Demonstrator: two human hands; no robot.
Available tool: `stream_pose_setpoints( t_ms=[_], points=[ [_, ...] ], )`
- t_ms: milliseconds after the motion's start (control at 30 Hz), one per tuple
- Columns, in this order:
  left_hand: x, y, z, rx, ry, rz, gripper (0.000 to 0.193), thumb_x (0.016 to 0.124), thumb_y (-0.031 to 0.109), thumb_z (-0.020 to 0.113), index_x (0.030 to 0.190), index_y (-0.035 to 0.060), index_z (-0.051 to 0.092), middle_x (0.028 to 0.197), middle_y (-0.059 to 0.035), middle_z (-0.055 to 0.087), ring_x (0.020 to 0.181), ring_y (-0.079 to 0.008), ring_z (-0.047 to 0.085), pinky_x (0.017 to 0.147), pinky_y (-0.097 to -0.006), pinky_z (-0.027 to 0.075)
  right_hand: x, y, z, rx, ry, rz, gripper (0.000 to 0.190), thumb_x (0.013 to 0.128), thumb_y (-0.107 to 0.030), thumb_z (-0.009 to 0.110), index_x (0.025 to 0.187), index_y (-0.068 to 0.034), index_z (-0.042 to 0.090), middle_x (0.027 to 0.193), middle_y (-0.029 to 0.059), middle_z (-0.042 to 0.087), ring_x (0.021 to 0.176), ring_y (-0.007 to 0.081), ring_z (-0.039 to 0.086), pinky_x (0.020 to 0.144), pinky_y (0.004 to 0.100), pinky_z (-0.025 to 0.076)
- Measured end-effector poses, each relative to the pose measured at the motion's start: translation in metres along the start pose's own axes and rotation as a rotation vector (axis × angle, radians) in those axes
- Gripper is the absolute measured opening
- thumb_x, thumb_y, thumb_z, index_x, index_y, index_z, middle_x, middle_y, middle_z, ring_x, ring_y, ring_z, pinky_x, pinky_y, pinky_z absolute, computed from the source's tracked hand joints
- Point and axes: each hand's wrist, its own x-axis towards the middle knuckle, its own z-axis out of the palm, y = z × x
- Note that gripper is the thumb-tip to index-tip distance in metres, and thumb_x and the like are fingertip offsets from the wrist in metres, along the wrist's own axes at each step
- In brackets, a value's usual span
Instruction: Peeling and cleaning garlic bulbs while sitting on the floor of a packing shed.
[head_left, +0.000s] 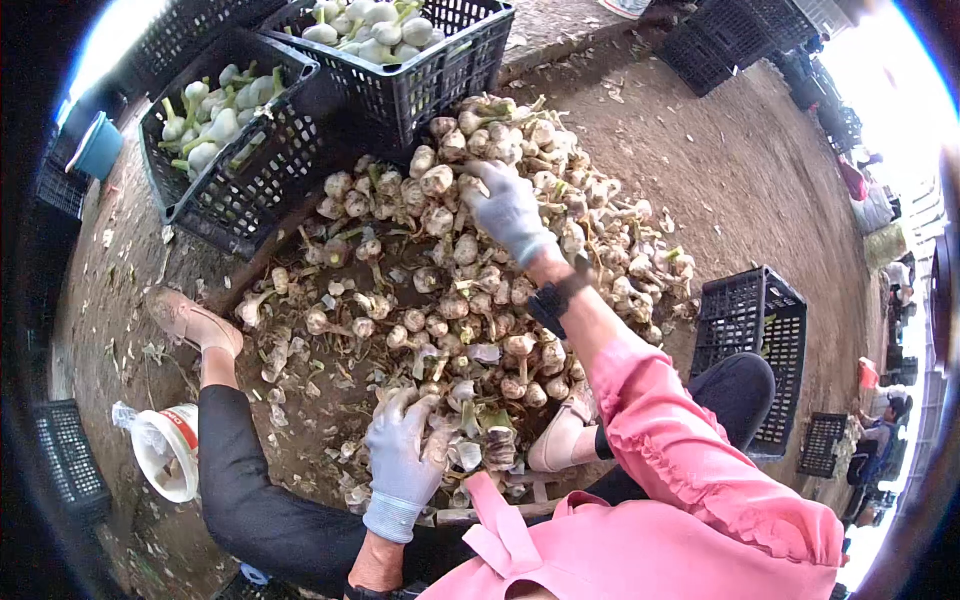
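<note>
A large heap of untrimmed garlic bulbs (577, 187), with dirty skins, roots and short stalks, spreads over the earth floor before me. My right hand (506, 206), in a pale grey knitted glove, reaches to the heap's far part, fingertips among the bulbs. Whether it grips one is unclear. My left hand (405, 442), gloved alike, is low and close to my body, palm down with fingers bent. Its palm side is hidden. Just right of it are loose papery skins (466, 455) and a short, thick ridged piece (499, 448) that I cannot name for certain.
Two black plastic crates, one left (247, 191) and one farther back (442, 75), hold cleaner, whiter garlic. Another black crate (727, 322) stands by my right knee. A white bucket (187, 457) lies left of my leg. A person (881, 435) sits at far right.
</note>
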Motion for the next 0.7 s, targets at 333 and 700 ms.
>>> stream_pose_setpoints(
  t_ms=[333,700],
  points=[
    [0.009,-0.019,-0.001,-1.359,0.2,-0.945,0.039,0.094,0.041,0.046,0.107,0.0059,0.057,0.085,-0.004,0.061,0.06,-0.0088,0.055,0.044,-0.0189,0.038,-0.032,-0.043,0.037,-0.24,-0.427,-0.202,0.037,0.079,-0.014,0.053,0.116,-0.01,0.057,0.098,0.0154,0.059,0.091,0.0318,0.061,0.079,0.04,0.049],
    [-0.012,0.011,0.027,-1.984,-0.063,-0.514,0.033,0.09,0.028,0.057,0.113,0.0046,0.053,0.089,-0.0072,0.06,0.09,-0.0236,0.056,0.082,-0.0379,0.05,-0.205,-0.075,-0.102,1.173,-0.298,0.496,0.037,0.084,-0.002,0.056,0.122,-0.002,0.053,0.109,0.0064,0.061,0.094,0.015,0.06,0.079,0.0263,0.05]
  ],
)
